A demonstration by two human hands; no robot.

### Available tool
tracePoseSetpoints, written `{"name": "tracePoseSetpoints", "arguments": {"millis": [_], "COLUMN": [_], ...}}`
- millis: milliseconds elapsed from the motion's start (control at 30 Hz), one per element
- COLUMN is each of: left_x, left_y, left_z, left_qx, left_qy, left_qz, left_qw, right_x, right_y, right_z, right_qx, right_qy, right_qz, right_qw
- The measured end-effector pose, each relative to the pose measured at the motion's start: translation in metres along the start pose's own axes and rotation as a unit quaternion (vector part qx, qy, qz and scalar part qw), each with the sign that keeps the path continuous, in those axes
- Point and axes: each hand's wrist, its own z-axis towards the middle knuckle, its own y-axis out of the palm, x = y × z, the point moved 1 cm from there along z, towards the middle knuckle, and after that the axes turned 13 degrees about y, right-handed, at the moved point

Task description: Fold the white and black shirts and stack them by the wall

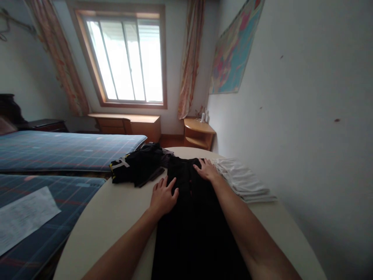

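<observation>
Black trousers [198, 233] lie stretched out on a round cream table [116, 225], waistband at the far end and legs running toward me. Near the upper left edge of the trousers rests my left hand [164, 195], fingers spread, partly on the cloth. My right hand [206, 170] lies flat at the right side by the waistband, its fingers apart. Neither hand grips anything. Just right of my right hand is a folded white garment [241, 179]. To the left, beyond my left hand, sits a heap of dark clothes [140, 163] with white and yellow details.
Blue plaid mattresses [72, 149] stand left of the table, with a printed paper sheet [27, 217] on the nearer one. A white wall [305, 136] runs along the right. Beyond are a wooden desk [140, 118], a corner shelf [199, 126] and a window [128, 62].
</observation>
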Motion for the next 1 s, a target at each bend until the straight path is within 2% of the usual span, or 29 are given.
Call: {"name": "tracePoseSetpoints", "arguments": {"millis": [133,267,400,500,600,700,833,1000], "left_x": [-0.003,-0.007,-0.008,-0.008,-0.008,-0.013,-0.019,-0.021], "left_y": [0.002,0.004,0.005,0.004,0.002,0.001,0.000,-0.001], "left_z": [0.004,0.010,0.013,0.013,0.012,0.012,0.011,0.004], "left_qx": [-0.007,-0.012,-0.012,-0.013,-0.006,0.020,0.070,0.089], "left_qy": [-0.001,0.006,0.010,0.014,0.016,0.006,0.015,0.019], "left_qz": [0.012,0.017,0.017,0.013,-0.008,-0.057,-0.115,-0.140], "left_qw": [1.000,1.000,1.000,1.000,1.000,0.998,0.991,0.986], "right_x": [0.000,-0.003,-0.021,-0.038,-0.048,-0.050,-0.047,-0.047], "right_y": [0.013,0.014,0.003,0.001,0.010,0.021,0.026,0.025], "right_z": [0.012,0.008,-0.022,-0.060,-0.097,-0.117,-0.115,-0.094], "right_qx": [-0.025,0.025,0.071,0.023,-0.050,-0.077,-0.080,-0.070], "right_qy": [0.025,0.018,-0.036,-0.048,-0.042,-0.041,-0.044,-0.030], "right_qz": [-0.014,-0.022,0.012,0.040,0.033,0.007,-0.004,0.008], "right_qw": [0.999,0.999,0.997,0.998,0.997,0.996,0.996,0.997]}}
